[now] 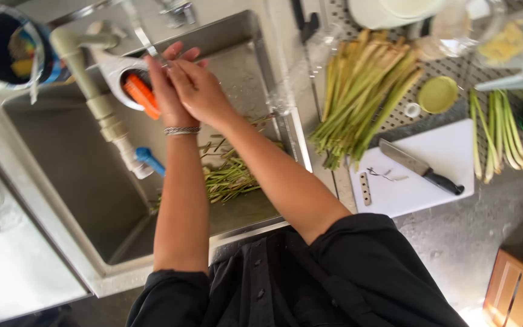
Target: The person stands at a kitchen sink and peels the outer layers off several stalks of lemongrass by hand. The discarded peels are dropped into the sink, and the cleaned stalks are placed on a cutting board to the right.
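My left hand (166, 91) and my right hand (196, 89) are pressed together over the steel sink (62, 157), palms rubbing against each other under a thin stream of water from the tap (134, 27). Neither hand holds anything. A silver bracelet (181, 130) rings my left wrist. Below my forearms, green stalk trimmings (231, 175) lie on the sink floor. A white bowl with orange carrots (140, 94) sits just left of my hands.
A beige pipe (101, 103) with a blue end runs across the sink. To the right lie a pile of lemongrass stalks (361, 85), a white cutting board (437, 172) with a knife (419, 166), a green lid (438, 94) and more stalks (500, 133).
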